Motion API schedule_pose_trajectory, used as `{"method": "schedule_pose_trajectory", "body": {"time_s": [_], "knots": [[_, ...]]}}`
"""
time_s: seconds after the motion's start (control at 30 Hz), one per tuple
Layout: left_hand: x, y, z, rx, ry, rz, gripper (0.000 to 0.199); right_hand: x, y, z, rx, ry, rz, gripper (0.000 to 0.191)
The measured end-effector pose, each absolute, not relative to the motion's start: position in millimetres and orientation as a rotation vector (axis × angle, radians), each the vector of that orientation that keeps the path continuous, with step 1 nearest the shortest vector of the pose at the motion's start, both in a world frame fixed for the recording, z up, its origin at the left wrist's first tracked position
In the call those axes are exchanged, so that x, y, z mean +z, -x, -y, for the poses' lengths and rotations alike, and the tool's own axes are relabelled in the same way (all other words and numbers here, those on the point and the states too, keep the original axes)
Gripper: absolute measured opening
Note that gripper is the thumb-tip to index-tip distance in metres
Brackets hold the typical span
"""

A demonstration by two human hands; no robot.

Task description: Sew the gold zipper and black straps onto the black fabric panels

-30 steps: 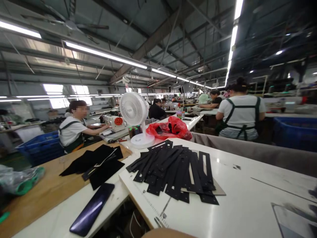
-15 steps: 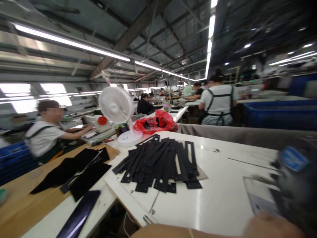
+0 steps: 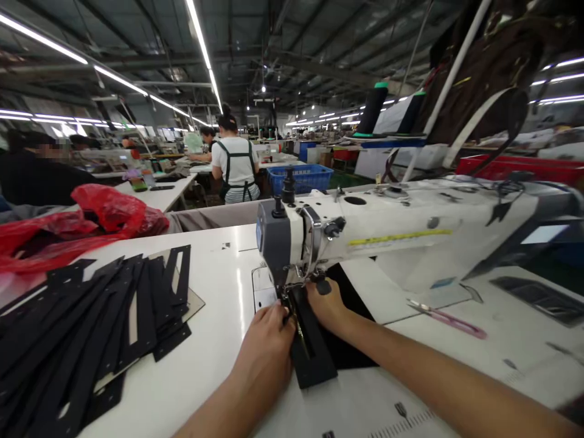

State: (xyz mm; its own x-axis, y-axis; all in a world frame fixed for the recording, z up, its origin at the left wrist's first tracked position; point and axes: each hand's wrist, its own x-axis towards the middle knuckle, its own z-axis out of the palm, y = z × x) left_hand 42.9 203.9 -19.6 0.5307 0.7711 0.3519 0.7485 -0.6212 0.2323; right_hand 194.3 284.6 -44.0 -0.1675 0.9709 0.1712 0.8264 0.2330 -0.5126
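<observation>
A black fabric strip (image 3: 317, 365) with a long slot lies under the needle area of a white sewing machine (image 3: 392, 225). Gold zipper teeth (image 3: 299, 328) show in the slot. My left hand (image 3: 267, 344) has its fingers bent together on the strip's left edge, close to the presser foot. On the strip's other side, my right hand (image 3: 328, 307) is closed at its edge, fingertips partly hidden behind the machine head. A wider black fabric piece (image 3: 349, 347) spreads under my right wrist. Pink-handled thread snips (image 3: 451, 319) lie to the right.
Slotted black strips (image 3: 114, 322) are heaped on the left of the white table (image 3: 219, 365). Behind them is a red plastic bag (image 3: 109, 213). Thread cones (image 3: 371, 109) stand behind the machine. A person (image 3: 235, 158) in an apron works farther back, near a blue crate (image 3: 298, 177).
The view has swung right, so the sewing machine and both my hands are now in sight. The strip heap has shifted left in view, and the fan is out of view.
</observation>
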Motion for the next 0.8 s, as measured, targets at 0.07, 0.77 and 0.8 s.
{"method": "schedule_pose_trajectory", "body": {"time_s": [0.07, 0.77, 0.8], "knots": [[-18, -44, -203, 0.64, -2.701, -1.367, 0.034, -36, -199, -276, 0.418, 1.587, 2.109, 0.017], [-17, -49, -176, 0.697, -2.925, -1.288, 0.028, -40, -221, -175, -0.122, 0.618, 2.35, 0.035], [-19, -49, -177, 0.717, -2.941, -1.281, 0.026, -41, -221, -175, -0.133, 0.62, 2.335, 0.036]]}}
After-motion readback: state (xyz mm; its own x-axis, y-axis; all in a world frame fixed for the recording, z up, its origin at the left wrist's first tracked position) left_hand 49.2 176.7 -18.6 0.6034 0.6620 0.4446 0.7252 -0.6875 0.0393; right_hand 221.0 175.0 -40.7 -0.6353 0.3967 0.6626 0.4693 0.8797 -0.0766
